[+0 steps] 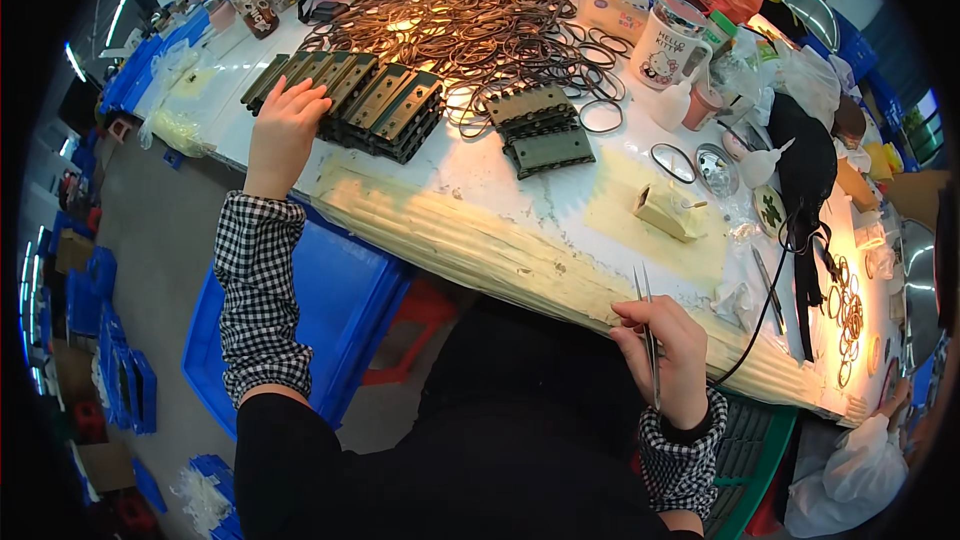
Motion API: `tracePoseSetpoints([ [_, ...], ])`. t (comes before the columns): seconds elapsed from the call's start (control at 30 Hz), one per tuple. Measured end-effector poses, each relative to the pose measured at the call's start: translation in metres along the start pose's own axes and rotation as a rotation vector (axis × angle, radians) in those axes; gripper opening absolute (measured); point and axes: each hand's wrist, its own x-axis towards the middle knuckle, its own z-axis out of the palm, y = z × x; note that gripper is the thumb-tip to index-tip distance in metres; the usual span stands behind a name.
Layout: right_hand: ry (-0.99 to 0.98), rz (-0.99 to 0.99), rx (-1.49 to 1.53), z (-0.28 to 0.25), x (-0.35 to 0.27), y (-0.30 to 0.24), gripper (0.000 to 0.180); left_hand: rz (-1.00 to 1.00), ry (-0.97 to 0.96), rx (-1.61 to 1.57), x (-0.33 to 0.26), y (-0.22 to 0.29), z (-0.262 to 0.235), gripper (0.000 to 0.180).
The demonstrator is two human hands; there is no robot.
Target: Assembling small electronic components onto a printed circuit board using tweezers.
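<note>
My left hand (pixel 284 130) reaches over the left part of a stack of dark green and brass-coloured rectangular parts (pixel 385 105). Its fingers are stretched out and rest on or just over the parts; the undersides of the fingertips are hidden. Near the table's front edge, my right hand (pixel 668 345) holds a pair of metal tweezers (pixel 652 360), tips pointing up and apart. Right of the stack lie two more groups of such parts, a drilled one (pixel 528 108) and a plain green one (pixel 548 152). A small yellowish taped block (pixel 668 212) with a metal pin stands before my right hand.
A tangled heap of dark rubber-like rings (pixel 470 15) fills the back of the table (pixel 470 162). At right stand a white mug (pixel 668 45), a squeeze bottle (pixel 765 162), a pen (pixel 768 285) and a black cable (pixel 775 290). A blue crate (pixel 340 310) sits below the edge.
</note>
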Motion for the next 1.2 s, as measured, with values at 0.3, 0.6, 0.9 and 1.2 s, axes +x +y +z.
tracePoseSetpoints([
  [0.3, 0.007, 0.008, 0.038, -0.004, 0.001, 0.006, 0.025, -0.218, 0.288, -0.446, 0.025, 0.073, -0.023, 0.021],
  [0.6, 0.067, -0.026, 0.061, -0.023, -0.009, 0.008, 0.037, 0.014, -0.229, -0.783, 0.136, 0.162, 0.010, 0.042],
  [0.9, 0.532, 0.209, -0.388, -0.140, -0.055, 0.046, 0.029, -0.063, 0.204, -0.779, 0.127, 0.172, -0.007, 0.056],
  [1.2, 0.678, 0.711, -0.976, -0.290, -0.093, 0.226, 0.021, -0.520, 0.148, -1.949, 0.054, 0.227, -0.066, 0.037],
])
